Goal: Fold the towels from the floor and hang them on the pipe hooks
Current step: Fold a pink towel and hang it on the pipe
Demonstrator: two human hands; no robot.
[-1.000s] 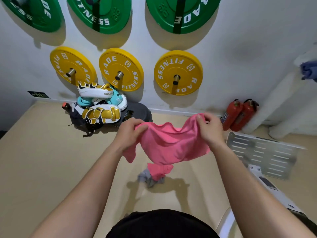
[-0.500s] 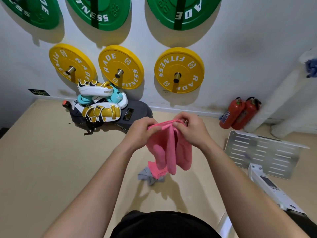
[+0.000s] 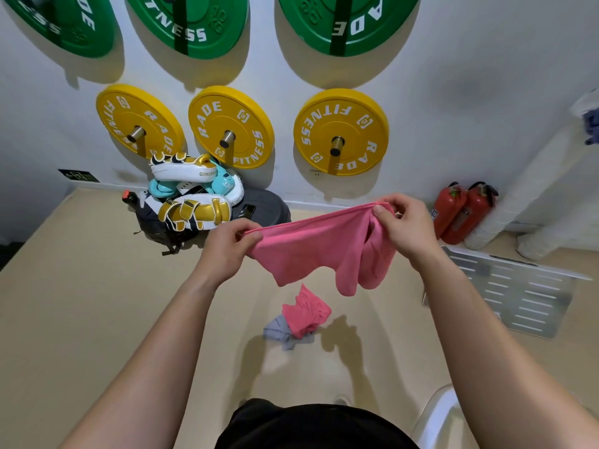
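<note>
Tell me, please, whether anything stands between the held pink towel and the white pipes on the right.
Nothing visible does. The left hand and right hand hold the pink towel in open air. The fire extinguishers and metal plate sit low by the white pipe. Hooks cannot be seen.

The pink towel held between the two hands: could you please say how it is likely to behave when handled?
Probably floppy: the pink towel sags between the left hand and right hand, its corners dangling. Likely light, since fingertip pinches carry it. Unlikely to slip; its surface looks soft and matte.
</note>
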